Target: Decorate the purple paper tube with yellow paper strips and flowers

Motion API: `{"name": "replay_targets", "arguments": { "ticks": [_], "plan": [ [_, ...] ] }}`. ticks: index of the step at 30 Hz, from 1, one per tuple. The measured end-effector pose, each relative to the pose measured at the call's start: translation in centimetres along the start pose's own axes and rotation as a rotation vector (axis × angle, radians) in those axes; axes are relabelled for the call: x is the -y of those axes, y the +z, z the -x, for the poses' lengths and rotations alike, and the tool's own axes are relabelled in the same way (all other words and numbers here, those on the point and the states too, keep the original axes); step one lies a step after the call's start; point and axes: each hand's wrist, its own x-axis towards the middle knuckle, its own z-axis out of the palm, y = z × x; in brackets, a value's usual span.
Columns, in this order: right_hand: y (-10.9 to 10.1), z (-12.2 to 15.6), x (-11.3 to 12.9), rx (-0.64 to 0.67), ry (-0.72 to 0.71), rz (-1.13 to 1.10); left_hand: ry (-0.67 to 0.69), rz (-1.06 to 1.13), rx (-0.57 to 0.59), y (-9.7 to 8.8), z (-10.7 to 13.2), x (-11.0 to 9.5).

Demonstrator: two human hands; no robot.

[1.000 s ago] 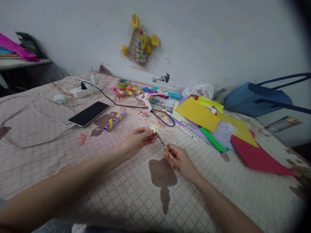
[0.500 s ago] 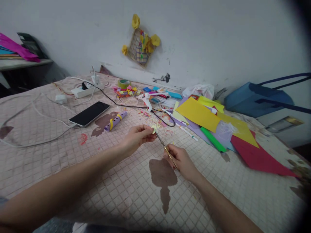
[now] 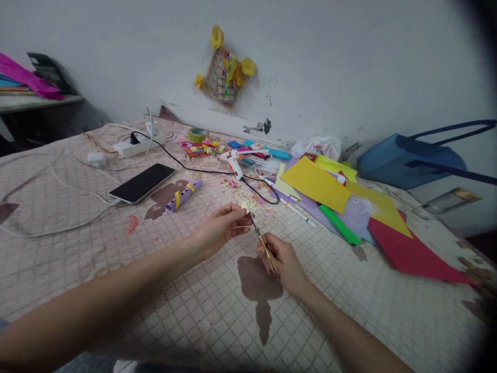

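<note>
Left hand (image 3: 225,228): thumb and forefinger pinched together on pale-yellow paper piece (image 3: 245,206), held over middle of cloth-covered table (image 3: 186,316). Right hand (image 3: 282,260): fingers clamped around gold handles of scissors (image 3: 264,246), which pointed toward far edge, tips at paper piece; whether blades stood apart, could not tell. Paper scraps (image 3: 232,182) lay beyond, then white glue gun (image 3: 234,165), nearer far edge. Purple roll (image 3: 185,195) and phone (image 3: 143,183) lay toward left edge; yellow sheet (image 3: 314,182) and red sheet (image 3: 411,254) toward right edge.
</note>
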Motion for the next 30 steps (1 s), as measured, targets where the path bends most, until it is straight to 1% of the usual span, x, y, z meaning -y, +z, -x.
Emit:
{"name": "replay_targets", "arguments": {
  "ticks": [5, 13, 24, 30],
  "plan": [
    [0.55, 0.16, -0.02, -0.04, -0.021, 0.044, -0.037, 0.027, -0.034, 0.36, 0.27, 0.06],
    [0.58, 0.24, 0.02, -0.057, -0.013, 0.08, -0.048, 0.023, -0.04, 0.31, 0.21, 0.08],
    [0.48, 0.31, 0.04, -0.055, -0.026, 0.088, -0.023, -0.001, -0.001, 0.2, 0.2, -0.1],
    [0.47, 0.35, 0.16, -0.062, -0.029, 0.071, 0.04, -0.021, 0.027, 0.01, 0.01, -0.08]
  ]
}}
